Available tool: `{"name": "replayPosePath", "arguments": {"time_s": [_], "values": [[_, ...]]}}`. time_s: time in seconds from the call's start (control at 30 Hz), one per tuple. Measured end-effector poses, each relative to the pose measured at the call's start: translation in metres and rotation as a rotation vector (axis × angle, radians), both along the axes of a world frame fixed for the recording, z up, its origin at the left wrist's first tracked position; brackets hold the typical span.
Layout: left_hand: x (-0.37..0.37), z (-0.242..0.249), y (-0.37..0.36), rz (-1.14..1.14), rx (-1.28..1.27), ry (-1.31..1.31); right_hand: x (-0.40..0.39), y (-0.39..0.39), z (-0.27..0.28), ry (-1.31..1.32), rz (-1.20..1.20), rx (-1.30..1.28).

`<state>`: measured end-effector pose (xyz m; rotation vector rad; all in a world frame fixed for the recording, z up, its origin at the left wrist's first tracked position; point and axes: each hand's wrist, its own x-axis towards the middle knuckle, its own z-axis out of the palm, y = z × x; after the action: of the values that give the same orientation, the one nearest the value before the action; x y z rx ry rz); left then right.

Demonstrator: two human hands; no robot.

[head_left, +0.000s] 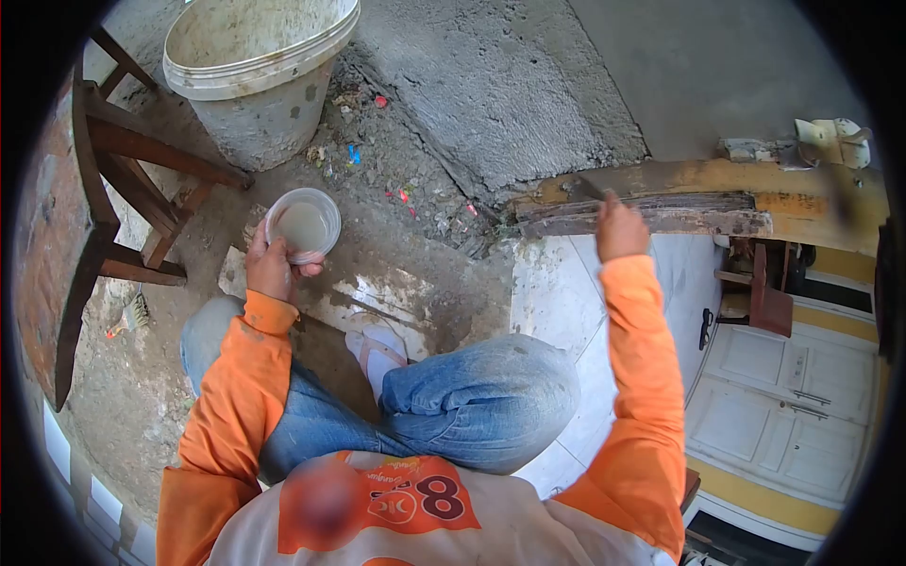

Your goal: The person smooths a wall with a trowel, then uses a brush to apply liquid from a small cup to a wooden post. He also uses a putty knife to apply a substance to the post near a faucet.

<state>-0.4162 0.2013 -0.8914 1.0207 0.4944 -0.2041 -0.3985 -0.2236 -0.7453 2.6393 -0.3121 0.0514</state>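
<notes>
My left hand [274, 266] grips a clear plastic cup [316, 204], its fingers wrapped round the side and base. Cloudy greyish liquid [303, 226] shows inside the cup. On the right, my right hand [622, 229] is closed round a small tool with a thin dark blade [591, 189], whose handle is hidden in the fist. The blade overlaps a worn wooden door frame [694, 179] in this view, close to where it meets the rough grey cement wall [510, 94]. Cement smears mark the wood there.
A cement-stained white bucket [260, 118] stands at the upper left, beside a wooden chair [80, 236]. Debris and coloured scraps [404, 195] lie along the wall's foot. White floor tiles [557, 302] run below the frame. A brush [136, 311] lies on the ground at left.
</notes>
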Motion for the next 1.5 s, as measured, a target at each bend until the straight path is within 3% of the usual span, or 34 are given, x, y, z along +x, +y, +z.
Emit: {"name": "replayPosePath", "arguments": {"time_s": [0.03,0.17,0.23,0.37,0.43,0.5,0.57,0.63,0.77,0.8,0.9,0.93,1.03,1.1,1.17,1.27,1.37,1.4,1.5], "values": [[0.004,0.001,0.001,0.009,-0.006,-0.015,0.007,0.004,-0.018,-0.021,-0.011,-0.003],[-0.001,0.01,0.003,-0.019,0.051,0.032,-0.007,0.021,0.042,-0.021,-0.033,0.09],[-0.001,0.014,0.003,-0.012,0.059,0.028,-0.011,0.036,0.059,-0.027,-0.153,0.051],[0.007,0.011,0.001,0.026,0.034,0.007,0.004,0.0,-0.02,0.013,-0.076,0.049],[-0.003,0.006,0.001,0.01,0.04,0.033,-0.008,0.011,0.024,0.056,-0.113,0.014],[-0.001,0.004,0.006,-0.01,0.014,-0.001,-0.01,0.03,0.069,-0.095,-0.084,0.025],[0.0,0.002,0.003,0.005,0.025,0.01,0.001,0.017,0.041,-0.08,-0.055,0.003],[0.002,0.002,0.002,0.019,0.03,0.02,0.011,0.016,-0.004,-0.106,-0.19,-0.017],[0.001,0.003,0.0,-0.029,0.03,0.0,-0.002,0.008,0.048,0.017,-0.052,-0.011],[0.0,0.003,0.002,-0.02,0.019,-0.026,-0.002,0.02,0.07,0.021,-0.118,-0.015],[-0.002,0.008,0.004,0.008,0.049,0.027,0.009,0.016,0.026,0.034,-0.147,0.027],[-0.004,0.006,0.006,0.008,0.046,0.023,0.013,0.012,-0.015,0.047,-0.138,-0.018],[-0.006,0.001,0.013,-0.003,0.043,0.005,0.018,0.009,0.008,0.051,-0.214,0.038],[-0.001,0.007,0.009,0.007,0.038,-0.012,0.015,0.016,0.058,0.112,-0.148,0.049],[-0.006,0.009,0.006,-0.001,0.047,0.01,0.01,0.02,0.075,-0.015,-0.106,0.076],[-0.005,0.003,0.005,-0.022,0.052,0.017,0.025,-0.002,-0.039,0.085,-0.216,0.079],[-0.001,0.004,0.003,-0.02,0.045,0.006,0.029,-0.005,-0.041,0.099,-0.224,0.127],[-0.003,0.007,0.004,-0.008,0.037,-0.009,0.025,0.009,-0.003,0.104,-0.173,0.098],[-0.006,0.013,0.007,0.005,0.022,0.009,0.015,0.012,0.022,0.036,-0.097,0.142]]}}
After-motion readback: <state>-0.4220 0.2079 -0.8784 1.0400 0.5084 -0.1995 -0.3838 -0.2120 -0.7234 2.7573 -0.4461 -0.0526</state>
